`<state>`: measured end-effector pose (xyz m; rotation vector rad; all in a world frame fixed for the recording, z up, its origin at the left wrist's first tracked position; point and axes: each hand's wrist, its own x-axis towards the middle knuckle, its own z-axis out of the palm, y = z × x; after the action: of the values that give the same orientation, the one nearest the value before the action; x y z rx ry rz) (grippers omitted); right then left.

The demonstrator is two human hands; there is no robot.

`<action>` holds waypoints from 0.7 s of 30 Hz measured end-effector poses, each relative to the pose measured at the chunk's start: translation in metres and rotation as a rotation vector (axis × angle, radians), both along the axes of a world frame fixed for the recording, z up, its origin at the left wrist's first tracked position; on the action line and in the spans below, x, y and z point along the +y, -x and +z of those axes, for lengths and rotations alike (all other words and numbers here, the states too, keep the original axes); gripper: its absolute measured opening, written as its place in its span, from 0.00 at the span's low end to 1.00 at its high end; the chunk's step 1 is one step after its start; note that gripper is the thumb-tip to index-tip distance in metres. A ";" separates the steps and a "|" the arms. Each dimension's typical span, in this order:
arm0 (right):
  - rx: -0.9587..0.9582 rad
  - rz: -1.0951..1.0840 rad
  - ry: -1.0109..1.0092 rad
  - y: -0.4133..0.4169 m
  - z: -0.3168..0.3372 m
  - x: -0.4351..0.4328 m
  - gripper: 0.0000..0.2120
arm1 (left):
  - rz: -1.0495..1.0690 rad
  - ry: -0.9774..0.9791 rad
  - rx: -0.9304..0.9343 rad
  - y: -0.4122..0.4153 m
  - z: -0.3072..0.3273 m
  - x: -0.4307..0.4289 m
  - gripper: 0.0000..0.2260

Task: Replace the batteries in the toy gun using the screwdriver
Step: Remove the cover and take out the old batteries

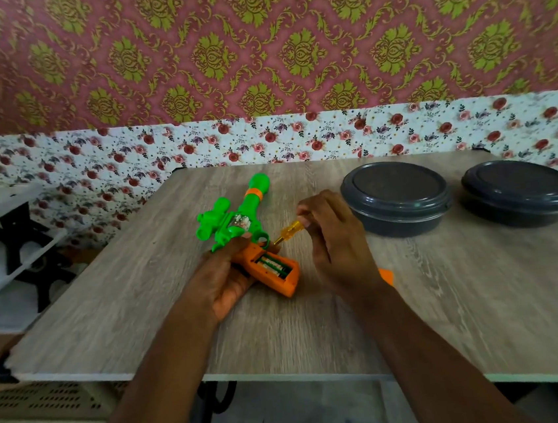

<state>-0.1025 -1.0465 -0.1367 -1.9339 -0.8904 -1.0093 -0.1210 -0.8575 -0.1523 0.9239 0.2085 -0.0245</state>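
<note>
The left hand [225, 282] clamps the toy gun [237, 222] on the table [141, 294]; batteries [273, 264] show in its open grip. The right hand [335, 239] pinches the screwdriver [288, 231].

Toy gun [237, 222] left of containers [396, 195]

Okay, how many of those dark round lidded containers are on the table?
2. One container sits just right of the right hand; the other container is beside it near the table's right edge. None seem hidden.
</note>
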 end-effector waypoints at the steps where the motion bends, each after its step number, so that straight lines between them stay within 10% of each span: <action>1: -0.003 -0.001 0.006 0.000 0.000 0.000 0.06 | -0.001 -0.002 -0.003 0.000 0.000 0.000 0.13; 21: 0.369 0.152 -0.329 0.002 -0.001 0.012 0.05 | -0.003 -0.006 0.014 0.002 0.002 0.000 0.12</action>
<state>-0.1049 -1.0350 -0.1373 -1.6706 -0.6065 -0.6345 -0.1231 -0.8573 -0.1503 0.9303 0.2206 -0.0331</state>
